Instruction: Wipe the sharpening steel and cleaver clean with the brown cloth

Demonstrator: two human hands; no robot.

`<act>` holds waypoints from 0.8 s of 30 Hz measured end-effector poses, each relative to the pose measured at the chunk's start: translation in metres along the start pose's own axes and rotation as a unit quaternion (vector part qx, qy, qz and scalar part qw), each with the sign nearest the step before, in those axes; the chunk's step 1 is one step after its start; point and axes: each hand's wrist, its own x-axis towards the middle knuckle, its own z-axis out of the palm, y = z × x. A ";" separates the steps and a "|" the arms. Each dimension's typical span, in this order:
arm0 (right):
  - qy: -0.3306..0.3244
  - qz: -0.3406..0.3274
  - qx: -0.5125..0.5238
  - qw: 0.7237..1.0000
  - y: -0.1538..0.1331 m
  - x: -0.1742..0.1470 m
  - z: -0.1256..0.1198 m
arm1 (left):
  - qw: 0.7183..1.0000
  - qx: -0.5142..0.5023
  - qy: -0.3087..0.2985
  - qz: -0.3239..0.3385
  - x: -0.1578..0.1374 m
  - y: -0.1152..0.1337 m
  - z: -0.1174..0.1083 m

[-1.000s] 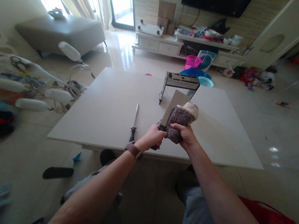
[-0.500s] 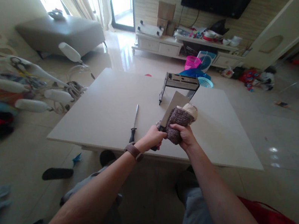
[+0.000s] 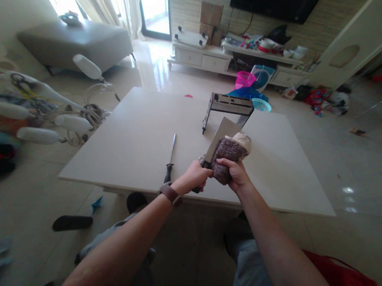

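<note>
My left hand (image 3: pixel 196 176) is closed round the dark handle of a cleaver (image 3: pixel 225 131), whose broad grey blade points up and away over the table. My right hand (image 3: pixel 237 173) grips a fuzzy brown cloth (image 3: pixel 227 154) with a pale part at its far end. The cloth lies along the blade's right side and hides part of it. Left of my hands, a sharpening steel (image 3: pixel 171 160) with a black handle rests on the white table (image 3: pixel 120 135). Beyond the blade stands a silver-and-black metal frame (image 3: pixel 231 102).
Past the table's far edge are a pink basket (image 3: pixel 244 79) and a light-blue basket (image 3: pixel 261 105). A white lamp-like fixture (image 3: pixel 74 123) stands by the left edge. Farther off are a grey bench (image 3: pixel 86 41) and a low white cabinet (image 3: pixel 194 57).
Almost nothing differs. The whole view has shifted very slightly, while both hands keep their hold on the cleaver and the cloth.
</note>
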 end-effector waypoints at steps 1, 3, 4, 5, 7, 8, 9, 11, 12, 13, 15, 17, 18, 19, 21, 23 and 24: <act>-0.001 -0.001 -0.001 1.000 0.000 0.000 0.000 | 1.000 0.002 -0.001 -0.001 0.000 0.000 0.000; -0.005 -0.002 -0.003 1.000 0.001 0.001 -0.001 | 1.000 0.009 -0.001 -0.005 -0.001 0.000 0.000; -0.005 -0.001 -0.004 1.000 0.001 0.001 -0.002 | 1.000 0.011 0.000 -0.006 -0.001 0.000 0.000; -0.004 0.000 -0.004 1.000 0.001 0.001 -0.002 | 1.000 0.010 0.001 -0.007 -0.001 0.000 0.000; -0.001 0.002 -0.006 1.000 0.001 0.001 -0.002 | 1.000 0.002 0.003 -0.004 -0.001 0.000 0.000; 0.001 0.003 -0.006 1.000 0.001 0.001 -0.001 | 1.000 -0.002 0.005 -0.002 -0.001 0.001 0.000; 0.002 0.002 -0.005 1.000 0.001 0.000 -0.001 | 1.000 -0.005 0.007 0.000 -0.002 0.001 0.000; 0.004 -0.001 0.003 1.000 0.002 0.000 0.001 | 1.000 -0.005 0.013 -0.001 -0.003 0.003 0.000; 0.006 -0.004 0.008 1.000 0.002 0.000 0.001 | 1.000 -0.005 0.014 -0.001 -0.004 0.005 0.000; 0.007 -0.007 0.013 1.000 0.002 0.000 0.002 | 1.000 -0.006 0.014 -0.001 -0.005 0.006 0.001; 0.005 -0.018 0.012 1.000 0.001 0.000 0.003 | 1.000 -0.010 0.012 0.003 -0.007 0.009 0.001; -0.001 -0.033 -0.006 0.999 -0.002 0.000 0.002 | 1.000 -0.008 0.010 0.006 -0.009 0.012 0.001; -0.005 -0.038 -0.017 0.999 -0.004 -0.001 0.002 | 1.000 -0.004 0.008 0.006 -0.009 0.013 0.001; -0.009 -0.039 -0.027 0.999 -0.007 -0.001 0.002 | 1.000 0.001 0.005 0.006 -0.010 0.014 0.000; -0.018 -0.030 -0.042 0.998 -0.011 -0.002 0.001 | 1.000 0.005 -0.004 0.005 -0.011 0.016 -0.004; -0.033 -0.018 -0.048 0.998 -0.015 -0.003 0.000 | 1.000 0.003 -0.013 0.006 -0.013 0.019 -0.010; -0.042 -0.016 -0.050 0.998 -0.017 -0.003 -0.001 | 1.000 0.003 -0.016 0.006 -0.014 0.020 -0.014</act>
